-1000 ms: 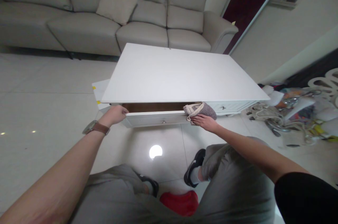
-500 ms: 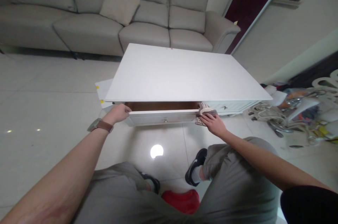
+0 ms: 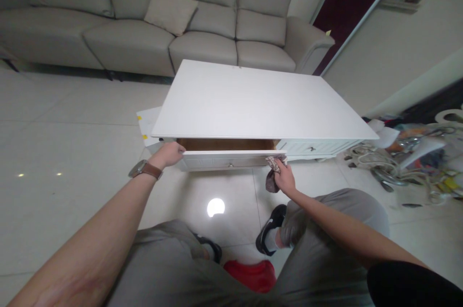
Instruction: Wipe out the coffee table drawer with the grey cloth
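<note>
A white coffee table (image 3: 253, 104) stands in front of me with its left front drawer (image 3: 210, 160) pulled partly out. My left hand (image 3: 170, 153) grips the drawer's left front corner, fingers curled over the edge. In my right hand (image 3: 285, 179) is a bunched brown-and-white cloth (image 3: 272, 181), pressed against the right end of the drawer front. Part of the cloth hangs below my fingers. The drawer's small metal knob (image 3: 231, 165) shows between my hands. Only a strip of the brown drawer inside is visible.
Behind the table runs a grey sofa (image 3: 202, 44) with a beige cushion (image 3: 171, 8). A pile of mixed items (image 3: 415, 153) lies on the floor at right. A red plastic object (image 3: 251, 275) sits between my feet. A white panel (image 3: 146, 121) juts out at the table's left.
My right hand and the cloth have moved from the drawer's top right corner onto its front face, slightly lower. My left hand keeps its hold on the left corner.
</note>
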Demonstrator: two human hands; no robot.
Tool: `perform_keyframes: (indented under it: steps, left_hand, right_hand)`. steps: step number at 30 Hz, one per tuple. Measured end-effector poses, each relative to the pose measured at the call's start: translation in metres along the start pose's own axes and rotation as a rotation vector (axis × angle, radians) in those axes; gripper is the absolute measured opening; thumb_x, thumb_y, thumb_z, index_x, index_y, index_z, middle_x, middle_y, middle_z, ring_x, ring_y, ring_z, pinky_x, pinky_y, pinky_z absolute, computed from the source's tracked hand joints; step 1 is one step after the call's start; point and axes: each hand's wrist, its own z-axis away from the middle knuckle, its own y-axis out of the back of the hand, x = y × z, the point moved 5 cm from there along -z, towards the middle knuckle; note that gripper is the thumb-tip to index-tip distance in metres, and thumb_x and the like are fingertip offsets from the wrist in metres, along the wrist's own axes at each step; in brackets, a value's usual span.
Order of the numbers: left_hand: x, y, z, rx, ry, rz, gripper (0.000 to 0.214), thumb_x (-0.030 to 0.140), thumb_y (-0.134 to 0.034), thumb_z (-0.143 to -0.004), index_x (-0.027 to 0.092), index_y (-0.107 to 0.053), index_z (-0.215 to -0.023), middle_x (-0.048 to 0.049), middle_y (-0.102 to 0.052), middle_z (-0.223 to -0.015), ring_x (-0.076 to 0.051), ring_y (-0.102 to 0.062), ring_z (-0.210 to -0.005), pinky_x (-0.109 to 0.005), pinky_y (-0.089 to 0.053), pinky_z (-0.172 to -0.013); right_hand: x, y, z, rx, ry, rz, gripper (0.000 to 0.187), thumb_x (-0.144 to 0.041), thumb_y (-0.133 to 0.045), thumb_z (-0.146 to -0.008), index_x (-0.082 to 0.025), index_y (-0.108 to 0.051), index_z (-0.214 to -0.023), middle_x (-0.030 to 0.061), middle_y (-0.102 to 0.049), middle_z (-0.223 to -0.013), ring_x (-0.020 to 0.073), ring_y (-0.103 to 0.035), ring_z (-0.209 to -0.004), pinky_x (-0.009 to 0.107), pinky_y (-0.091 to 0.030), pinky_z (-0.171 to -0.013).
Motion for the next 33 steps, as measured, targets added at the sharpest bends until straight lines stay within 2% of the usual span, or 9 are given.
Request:
perform_keyframes:
  steps: [4, 9, 11, 13, 16, 22, 25, 29, 33]
  left_hand:
    - [0.002, 0.001, 0.002, -0.001, 0.011, 0.0, 0.035, 0.017, -0.052, -0.075, 0.021, -0.081, -0.093, -0.0047, -0.077, -0.076, -0.022, -0.072, -0.085, -0.025, -0.049, -0.078]
    - [0.003, 0.001, 0.001, 0.003, 0.007, -0.022, 0.031, 0.017, -0.051, -0.077, 0.019, -0.08, -0.09, -0.0079, -0.079, -0.091, -0.023, -0.072, -0.09, -0.026, -0.05, -0.081]
    - [0.003, 0.001, 0.0, 0.002, -0.001, -0.04, 0.032, 0.017, -0.05, -0.078, 0.018, -0.08, -0.09, -0.0088, -0.079, -0.092, -0.023, -0.072, -0.091, -0.027, -0.05, -0.083]
    - [0.002, 0.0, -0.001, 0.006, -0.004, -0.048, 0.033, 0.017, -0.05, -0.078, 0.018, -0.08, -0.091, -0.0093, -0.079, -0.094, -0.024, -0.073, -0.092, -0.027, -0.051, -0.084]
    - [0.0, -0.002, -0.002, 0.01, 0.011, -0.045, 0.035, 0.018, -0.051, -0.079, 0.019, -0.081, -0.098, -0.0087, -0.08, -0.099, -0.023, -0.073, -0.096, -0.026, -0.051, -0.087]
    - [-0.001, -0.002, 0.0, 0.016, 0.044, -0.061, 0.039, 0.021, -0.051, -0.082, 0.019, -0.079, -0.109, -0.0098, -0.079, -0.108, -0.024, -0.071, -0.106, -0.025, -0.05, -0.093]
    - [0.001, -0.001, 0.003, 0.008, 0.039, -0.058, 0.04, 0.022, -0.05, -0.083, 0.018, -0.078, -0.112, -0.0109, -0.078, -0.113, -0.025, -0.07, -0.11, -0.025, -0.05, -0.094]
    - [0.002, 0.0, 0.005, 0.002, 0.029, -0.019, 0.038, 0.019, -0.051, -0.082, 0.018, -0.079, -0.108, -0.0097, -0.079, -0.106, -0.024, -0.071, -0.105, -0.026, -0.05, -0.094]
    - [0.001, -0.001, 0.005, 0.003, 0.037, 0.005, 0.039, 0.019, -0.052, -0.082, 0.017, -0.078, -0.111, -0.0105, -0.078, -0.11, -0.025, -0.07, -0.107, -0.027, -0.05, -0.096]
  right_hand:
    - [-0.015, -0.018, -0.005, 0.013, -0.164, -0.107, 0.06, -0.017, -0.042, -0.084, -0.021, -0.061, -0.141, 0.0094, -0.071, -0.119, 0.0252, -0.059, -0.095, 0.036, -0.047, -0.091]
    - [-0.053, -0.038, -0.004, 0.032, -0.317, -0.181, 0.049, -0.019, -0.041, -0.084, -0.018, -0.07, -0.124, 0.0104, -0.071, -0.092, 0.0247, -0.06, -0.083, 0.035, -0.046, -0.083]
    - [-0.078, -0.048, 0.0, 0.029, -0.247, -0.221, 0.051, -0.017, -0.042, -0.083, -0.017, -0.069, -0.126, 0.0112, -0.071, -0.099, 0.0251, -0.061, -0.091, 0.036, -0.046, -0.089]
    - [-0.109, -0.058, 0.005, 0.007, -0.146, -0.249, 0.056, -0.014, -0.043, -0.082, -0.016, -0.064, -0.134, 0.0116, -0.069, -0.12, 0.0255, -0.058, -0.107, 0.036, -0.043, -0.1]
    - [-0.161, -0.074, 0.014, -0.082, -0.065, -0.253, 0.064, -0.01, -0.044, -0.082, -0.017, -0.057, -0.144, 0.0085, -0.057, -0.146, 0.0256, -0.049, -0.126, 0.036, -0.037, -0.11]
    - [-0.263, -0.093, 0.023, -0.343, 0.072, -0.274, 0.066, -0.013, -0.048, -0.084, -0.022, -0.05, -0.15, 0.0029, -0.049, -0.155, 0.0266, -0.048, -0.127, 0.037, -0.041, -0.108]
    - [-0.294, -0.093, 0.023, -0.447, 0.203, -0.295, 0.067, -0.015, -0.05, -0.084, -0.028, -0.049, -0.15, -0.0013, -0.048, -0.156, 0.0261, -0.047, -0.128, 0.039, -0.045, -0.106]
    - [-0.293, -0.088, 0.019, -0.452, 0.247, -0.257, 0.068, -0.014, -0.048, -0.084, -0.029, -0.049, -0.15, -0.0029, -0.05, -0.155, 0.0258, -0.047, -0.131, 0.04, -0.047, -0.104]
    - [-0.249, -0.079, 0.014, -0.437, 0.232, -0.176, 0.072, -0.011, -0.049, -0.081, -0.027, -0.049, -0.152, -0.003, -0.048, -0.156, 0.0269, -0.047, -0.131, 0.04, -0.047, -0.106]
